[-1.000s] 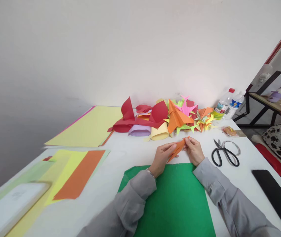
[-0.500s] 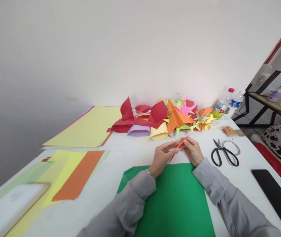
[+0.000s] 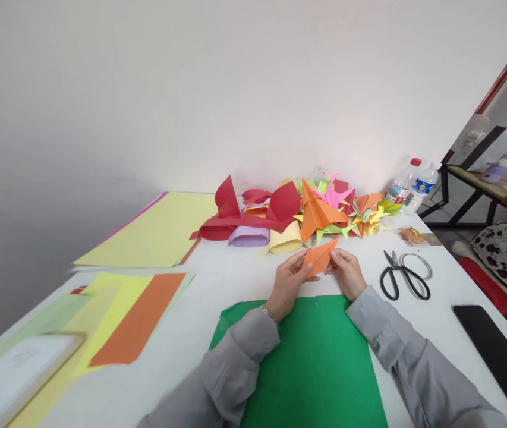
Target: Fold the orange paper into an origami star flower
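Here, the left hand (image 3: 287,280) and right hand (image 3: 348,274) both pinch the folded orange paper (image 3: 319,258) mid-fold, scissors (image 3: 402,278) at three o'clock; the next crease likely needs aligned edges.

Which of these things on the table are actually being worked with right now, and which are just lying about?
In use:
- folded orange paper, pinched between the left hand and right hand
- green sheet under the forearms

Lying about:
- scissors
- pile of folded paper shapes
- two water bottles
- yellow sheets
- loose orange sheet
- black phone
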A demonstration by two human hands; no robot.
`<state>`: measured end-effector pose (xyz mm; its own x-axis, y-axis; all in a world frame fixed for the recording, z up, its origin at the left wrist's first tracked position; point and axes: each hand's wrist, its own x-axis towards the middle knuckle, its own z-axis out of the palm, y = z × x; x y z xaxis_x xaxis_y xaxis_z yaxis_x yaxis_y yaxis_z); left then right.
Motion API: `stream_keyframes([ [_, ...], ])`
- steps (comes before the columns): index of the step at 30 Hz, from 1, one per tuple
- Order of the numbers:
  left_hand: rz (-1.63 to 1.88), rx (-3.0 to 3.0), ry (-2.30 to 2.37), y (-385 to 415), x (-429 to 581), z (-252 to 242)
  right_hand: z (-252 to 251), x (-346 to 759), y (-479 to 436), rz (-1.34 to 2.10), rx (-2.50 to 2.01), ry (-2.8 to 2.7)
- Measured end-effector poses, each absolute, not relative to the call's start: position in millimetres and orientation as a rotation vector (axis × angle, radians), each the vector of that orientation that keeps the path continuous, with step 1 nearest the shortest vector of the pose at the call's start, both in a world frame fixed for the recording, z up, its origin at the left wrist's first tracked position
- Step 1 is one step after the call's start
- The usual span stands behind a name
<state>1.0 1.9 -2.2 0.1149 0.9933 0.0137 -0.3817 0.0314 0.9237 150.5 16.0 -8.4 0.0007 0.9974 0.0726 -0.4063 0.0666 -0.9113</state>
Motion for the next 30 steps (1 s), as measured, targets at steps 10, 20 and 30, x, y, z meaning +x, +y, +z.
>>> stream_keyframes([
  [10, 1.255, 1.277, 0.878, 0.4, 2.6, -9.5, -10.3, 149.2, 17.1, 1.267, -0.900, -0.919],
  [20, 1.272, 1.243, 0.881, 5.4, 1.5, -9.8, -5.7, 148.3, 14.9, 1.229, -0.901, -0.867],
  [30, 1.281, 1.167, 0.851, 4.8, 2.1, -9.0, -8.8, 149.3, 14.7, 1.269, -0.905, -0.968],
])
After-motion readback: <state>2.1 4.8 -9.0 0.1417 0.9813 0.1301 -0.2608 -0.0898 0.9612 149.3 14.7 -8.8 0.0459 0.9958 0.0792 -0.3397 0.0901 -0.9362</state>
